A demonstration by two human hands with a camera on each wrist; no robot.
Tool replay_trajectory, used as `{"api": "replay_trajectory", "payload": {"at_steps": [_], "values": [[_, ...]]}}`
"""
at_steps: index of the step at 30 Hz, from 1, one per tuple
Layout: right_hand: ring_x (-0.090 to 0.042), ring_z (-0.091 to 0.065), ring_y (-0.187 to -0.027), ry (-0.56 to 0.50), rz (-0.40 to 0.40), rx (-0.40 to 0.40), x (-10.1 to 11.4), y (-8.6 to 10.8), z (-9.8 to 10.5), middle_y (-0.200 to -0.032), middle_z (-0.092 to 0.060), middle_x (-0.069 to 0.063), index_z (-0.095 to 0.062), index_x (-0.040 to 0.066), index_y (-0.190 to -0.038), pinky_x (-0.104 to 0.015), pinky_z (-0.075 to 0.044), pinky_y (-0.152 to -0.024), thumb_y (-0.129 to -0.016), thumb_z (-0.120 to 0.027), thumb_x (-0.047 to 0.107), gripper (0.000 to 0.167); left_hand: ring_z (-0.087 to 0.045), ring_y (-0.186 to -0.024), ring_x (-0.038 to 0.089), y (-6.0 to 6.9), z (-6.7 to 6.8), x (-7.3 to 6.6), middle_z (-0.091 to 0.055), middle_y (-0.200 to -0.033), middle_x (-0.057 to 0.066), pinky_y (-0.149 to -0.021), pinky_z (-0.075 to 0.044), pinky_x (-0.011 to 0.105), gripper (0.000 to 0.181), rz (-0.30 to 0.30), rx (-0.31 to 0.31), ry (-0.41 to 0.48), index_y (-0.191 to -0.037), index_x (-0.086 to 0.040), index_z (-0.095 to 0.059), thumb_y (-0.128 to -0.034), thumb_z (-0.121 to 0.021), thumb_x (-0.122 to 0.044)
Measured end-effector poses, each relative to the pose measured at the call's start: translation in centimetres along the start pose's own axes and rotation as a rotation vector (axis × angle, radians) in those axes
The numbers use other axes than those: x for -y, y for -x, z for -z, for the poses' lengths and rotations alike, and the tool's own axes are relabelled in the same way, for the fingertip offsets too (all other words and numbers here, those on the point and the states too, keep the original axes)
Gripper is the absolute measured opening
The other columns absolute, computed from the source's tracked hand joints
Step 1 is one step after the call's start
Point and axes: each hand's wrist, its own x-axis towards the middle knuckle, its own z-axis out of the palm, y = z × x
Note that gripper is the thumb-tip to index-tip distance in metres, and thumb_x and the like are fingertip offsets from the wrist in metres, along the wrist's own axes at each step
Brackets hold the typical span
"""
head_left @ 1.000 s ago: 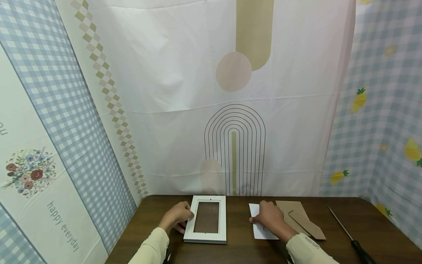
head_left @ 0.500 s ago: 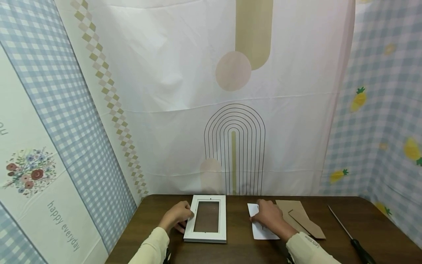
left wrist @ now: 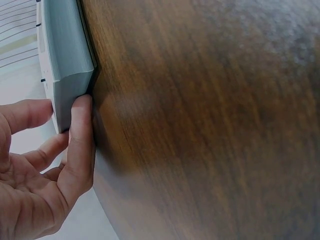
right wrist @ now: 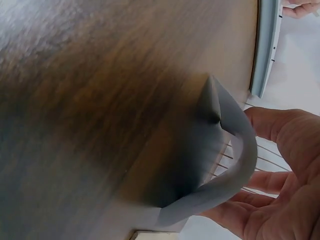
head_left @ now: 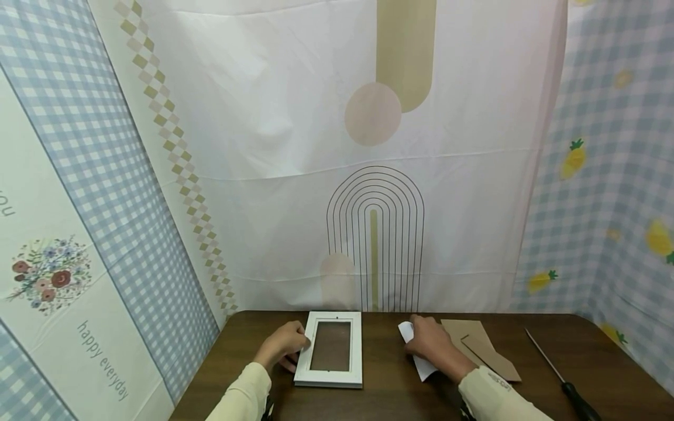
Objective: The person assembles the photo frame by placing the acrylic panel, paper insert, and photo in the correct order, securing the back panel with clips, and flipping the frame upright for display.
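Observation:
A white picture frame [head_left: 356, 351] with a dark middle pane lies on the table at the centre of the head view. My left hand [head_left: 282, 345] pinches its left edge; in the left wrist view the thumb presses one face of the frame [left wrist: 70, 45] and fingers sit under the other. To the right, my right hand [head_left: 433, 346] grips a white sheet of paper [head_left: 424, 368]. The right wrist view shows that paper [right wrist: 247, 150] bowed into a curve, its ends near the tabletop. My palm hides part of the sheet in the head view.
Brown backing board pieces [head_left: 476, 330] lie just right of my right hand. Beyond them is a screwdriver [head_left: 579, 402] with a black handle. The dark wooden table [head_left: 379, 403] meets a white patterned cloth [head_left: 279, 234] at its back edge.
The paper lay flat under my right hand; now it is bent and partly lifted, and looks narrower. My right hand has shifted slightly. My left hand and the frame stay in place.

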Motion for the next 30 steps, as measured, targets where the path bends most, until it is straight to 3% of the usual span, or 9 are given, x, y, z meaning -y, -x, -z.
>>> {"api": "replay_trajectory", "payload": {"at_steps": [9, 14, 17, 26, 30], "values": [[-0.027, -0.064, -0.071, 0.033, 0.023, 0.003, 0.13, 0.22, 0.02, -0.089, -0.068, -0.016, -0.068, -0.003, -0.123, -0.043, -0.056, -0.057, -0.077, -0.085, 0.007, 0.05, -0.067, -0.077, 0.031, 0.02, -0.03, 0.02, -0.063, -0.096, 0.017, -0.058, -0.066, 0.043, 0.014, 0.002, -0.002, -0.004, -0.11, -0.004, -0.061, -0.0968, -0.064, -0.006], [-0.031, -0.065, -0.077, 0.061, 0.032, 0.013, 0.06, 0.11, -0.07, -0.105, -0.071, -0.024, -0.062, -0.007, -0.145, -0.049, -0.058, -0.062, -0.082, -0.082, 0.01, 0.068, -0.067, -0.076, 0.032, 0.01, -0.03, 0.04, -0.062, -0.097, 0.017, -0.058, -0.066, 0.043, 0.013, -0.003, 0.0, -0.002, -0.11, -0.004, -0.06, -0.0976, -0.064, -0.006], [-0.033, -0.065, -0.08, 0.077, 0.038, 0.028, 0.06, 0.08, -0.05, -0.113, -0.071, -0.028, -0.06, -0.005, -0.15, -0.051, -0.058, -0.065, -0.085, -0.08, 0.011, 0.069, -0.067, -0.076, 0.032, -0.01, -0.04, 0.06, -0.062, -0.096, 0.016, -0.058, -0.065, 0.043, 0.012, -0.004, -0.001, -0.002, -0.108, -0.004, -0.06, -0.0971, -0.064, -0.006], [-0.028, -0.054, -0.065, 0.117, 0.086, 0.082, 0.24, 0.22, -0.13, -0.124, -0.064, -0.034, -0.061, 0.01, -0.157, -0.043, -0.046, -0.056, -0.095, -0.068, 0.009, 0.062, -0.066, -0.075, 0.031, 0.01, -0.03, 0.1, -0.062, -0.095, 0.017, -0.057, -0.065, 0.043, 0.012, -0.003, -0.003, -0.011, -0.109, -0.004, -0.06, -0.0974, -0.063, -0.006], [-0.03, -0.057, -0.067, 0.123, 0.108, 0.093, 0.33, 0.32, -0.08, -0.116, -0.062, -0.03, -0.07, 0.011, -0.141, -0.045, -0.05, -0.059, -0.096, -0.067, 0.009, 0.045, -0.066, -0.075, 0.031, 0.11, -0.02, 0.04, -0.062, -0.095, 0.017, -0.057, -0.065, 0.042, 0.012, -0.008, -0.001, -0.009, -0.109, -0.004, -0.06, -0.0977, -0.063, -0.006]]}}
